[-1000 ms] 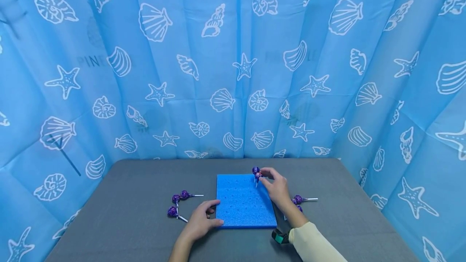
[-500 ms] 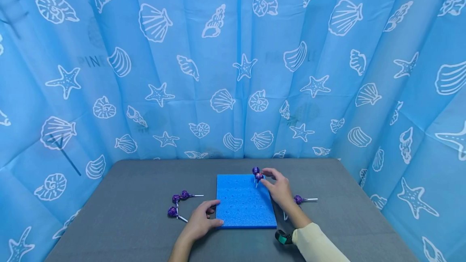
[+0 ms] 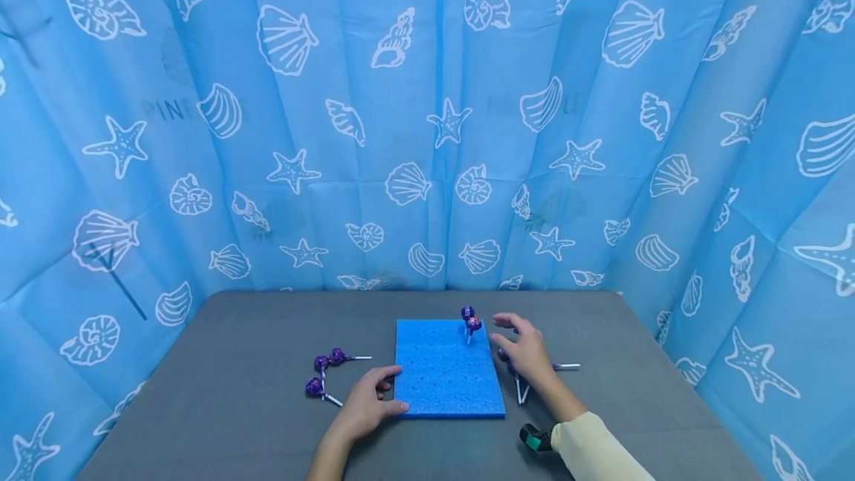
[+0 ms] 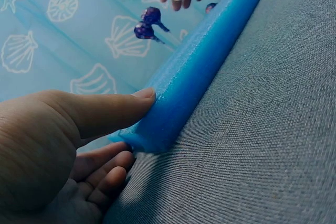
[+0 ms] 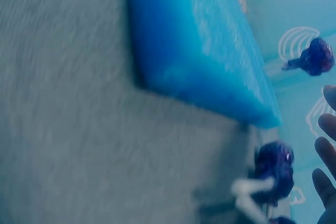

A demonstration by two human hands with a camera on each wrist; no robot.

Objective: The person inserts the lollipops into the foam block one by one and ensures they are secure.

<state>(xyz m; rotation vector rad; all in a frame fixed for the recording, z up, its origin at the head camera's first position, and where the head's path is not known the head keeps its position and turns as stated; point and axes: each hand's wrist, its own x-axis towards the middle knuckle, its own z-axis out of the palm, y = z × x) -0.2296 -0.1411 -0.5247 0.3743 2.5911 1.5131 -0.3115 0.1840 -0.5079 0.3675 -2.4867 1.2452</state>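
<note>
On the grey cloth-covered table (image 3: 267, 332): one blue foam board (image 3: 447, 381), lying flat, near the middle.

Standing at its far right corner: two lollipops (image 3: 474, 324) in purple wrappers, heads close together, white sticks pointing down to the foam.

At the board's left edge: one left hand (image 3: 364, 405), thumb and index finger apart, both touching the foam near the front corner; remaining fingers loosely bent, beside the edge.

Just right of the board, near the standing pair: one right hand (image 3: 528, 351), fingers bent and spread, thumb apart from the fingertips, nothing between them.

Left of the board, lying on the cloth: three purple-wrapped lollipops (image 3: 315, 387), grouped close; one stick points right, another runs toward the third lollipop.

Right of the board, partly hidden behind the right hand: further purple-wrapped lollipops (image 5: 275, 169); three white sticks show in the head view, two nearly meeting at their near ends.

On the right arm: one cream sleeve (image 3: 601, 447); beside its cuff, one black strap (image 3: 534, 438) with a green patch.

Behind the table: one blue curtain (image 3: 374, 206), printed with white shells and starfish.
</note>
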